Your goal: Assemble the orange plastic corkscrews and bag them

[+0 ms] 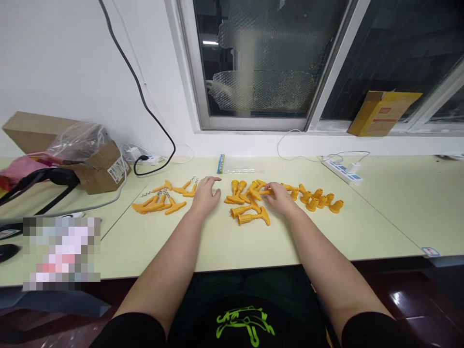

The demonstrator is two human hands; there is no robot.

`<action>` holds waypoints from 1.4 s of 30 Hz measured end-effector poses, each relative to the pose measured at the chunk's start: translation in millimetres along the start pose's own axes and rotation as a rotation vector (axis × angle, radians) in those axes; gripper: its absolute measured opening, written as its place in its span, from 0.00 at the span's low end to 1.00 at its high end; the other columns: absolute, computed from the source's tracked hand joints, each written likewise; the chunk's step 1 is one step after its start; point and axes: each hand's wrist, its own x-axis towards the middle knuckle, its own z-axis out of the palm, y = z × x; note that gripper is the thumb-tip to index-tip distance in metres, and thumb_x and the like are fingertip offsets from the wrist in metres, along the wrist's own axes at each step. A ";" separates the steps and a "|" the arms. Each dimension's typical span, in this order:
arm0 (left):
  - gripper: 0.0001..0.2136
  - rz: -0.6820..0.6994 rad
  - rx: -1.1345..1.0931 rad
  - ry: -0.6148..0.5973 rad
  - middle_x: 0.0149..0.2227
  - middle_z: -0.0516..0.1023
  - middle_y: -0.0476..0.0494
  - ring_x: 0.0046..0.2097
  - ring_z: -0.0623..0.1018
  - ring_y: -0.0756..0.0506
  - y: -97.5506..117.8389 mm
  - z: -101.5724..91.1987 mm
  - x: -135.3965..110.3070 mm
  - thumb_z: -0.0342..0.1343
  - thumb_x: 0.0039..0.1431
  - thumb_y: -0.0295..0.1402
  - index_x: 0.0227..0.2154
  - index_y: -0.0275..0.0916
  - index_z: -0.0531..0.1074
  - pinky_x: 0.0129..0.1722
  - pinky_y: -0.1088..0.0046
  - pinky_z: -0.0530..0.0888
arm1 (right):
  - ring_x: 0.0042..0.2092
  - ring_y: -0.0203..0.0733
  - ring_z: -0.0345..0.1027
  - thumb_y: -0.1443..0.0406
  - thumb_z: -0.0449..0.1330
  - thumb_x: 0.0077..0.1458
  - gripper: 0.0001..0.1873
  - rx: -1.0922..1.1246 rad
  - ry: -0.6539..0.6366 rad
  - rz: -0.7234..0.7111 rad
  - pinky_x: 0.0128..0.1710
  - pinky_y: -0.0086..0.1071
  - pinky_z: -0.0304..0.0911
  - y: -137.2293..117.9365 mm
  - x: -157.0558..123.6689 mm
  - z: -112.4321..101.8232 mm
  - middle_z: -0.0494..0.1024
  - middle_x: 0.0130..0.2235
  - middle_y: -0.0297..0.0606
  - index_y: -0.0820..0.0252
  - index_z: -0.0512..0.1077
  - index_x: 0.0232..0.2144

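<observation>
My left hand is just above the table beside the left group, its thumb and fingers apart and nothing visible in it. Under and left of it lie several yellow T-shaped corkscrew handles with bare metal spirals. My right hand has its fingers closed on a yellow corkscrew at the edge of the middle group; the fingers partly hide it. In that group several corkscrews have their handles joined to ribbed sleeves. Right of my right hand, several yellow bell-shaped sleeves stand or lean close together.
A clear plastic bag lies behind the middle group. Power strips with cords sit along the wall, and a black cable hangs down. An open cardboard box is at left; a yellow carton leans at the window.
</observation>
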 end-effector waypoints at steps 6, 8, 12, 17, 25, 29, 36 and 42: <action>0.25 0.317 -0.161 -0.032 0.63 0.69 0.38 0.65 0.68 0.39 27.8 9.3 -7.2 0.56 0.63 0.30 0.63 0.44 0.64 0.67 0.55 0.66 | 0.39 0.44 0.72 0.49 0.57 0.64 0.18 0.535 0.009 0.076 0.43 0.39 0.68 -31.6 1.0 -0.4 0.79 0.39 0.39 0.56 0.73 0.44; 0.26 0.391 -0.183 -0.029 0.66 0.65 0.38 0.67 0.66 0.39 34.2 13.0 -8.8 0.57 0.63 0.30 0.63 0.45 0.64 0.67 0.54 0.66 | 0.29 0.39 0.69 0.46 0.59 0.62 0.20 0.752 -0.090 0.174 0.32 0.35 0.68 -40.6 0.4 2.2 0.78 0.34 0.36 0.56 0.73 0.40; 0.23 0.500 -0.201 -0.021 0.69 0.64 0.38 0.69 0.65 0.39 40.8 18.1 -8.1 0.55 0.65 0.28 0.63 0.46 0.67 0.68 0.53 0.67 | 0.20 0.31 0.57 0.49 0.65 0.58 0.19 1.072 -0.354 0.416 0.17 0.26 0.56 -50.2 -2.4 -0.9 0.77 0.29 0.36 0.58 0.73 0.35; 0.16 0.517 -0.350 -0.061 0.61 0.76 0.38 0.65 0.72 0.39 41.9 17.1 -7.3 0.56 0.66 0.29 0.55 0.42 0.74 0.65 0.53 0.70 | 0.17 0.27 0.49 0.56 0.65 0.60 0.13 1.250 -0.634 0.611 0.12 0.19 0.46 -50.0 -4.8 -14.5 0.74 0.25 0.35 0.62 0.74 0.38; 0.26 0.138 -0.659 -0.176 0.51 0.81 0.38 0.54 0.80 0.39 43.1 13.9 -12.4 0.70 0.53 0.38 0.55 0.42 0.72 0.47 0.64 0.78 | 0.19 0.25 0.49 0.53 0.70 0.55 0.19 1.205 -0.535 0.569 0.15 0.19 0.45 -53.7 -5.7 -9.9 0.73 0.25 0.34 0.62 0.74 0.36; 0.23 0.020 -0.773 -0.205 0.50 0.81 0.39 0.45 0.81 0.45 41.1 12.7 -10.6 0.73 0.48 0.36 0.47 0.41 0.73 0.45 0.67 0.76 | 0.19 0.26 0.51 0.48 0.71 0.52 0.23 1.138 -0.472 0.467 0.17 0.22 0.45 -58.2 -7.1 -5.8 0.73 0.25 0.33 0.61 0.73 0.35; 0.20 -0.144 -0.765 -0.205 0.38 0.78 0.49 0.24 0.65 0.56 45.2 9.4 -9.9 0.72 0.47 0.40 0.39 0.41 0.71 0.27 0.76 0.65 | 0.19 0.30 0.53 0.41 0.66 0.53 0.27 0.910 -0.372 0.302 0.19 0.27 0.48 -64.5 -7.8 1.0 0.73 0.24 0.32 0.60 0.74 0.34; 0.21 -0.418 -0.887 -0.220 0.20 0.65 0.60 0.21 0.63 0.53 55.3 15.1 -9.1 0.66 0.53 0.46 0.41 0.45 0.61 0.24 0.79 0.57 | 0.31 0.41 0.70 0.49 0.62 0.61 0.18 0.592 -0.210 0.068 0.34 0.35 0.66 -67.0 -10.9 8.8 0.78 0.31 0.36 0.57 0.77 0.36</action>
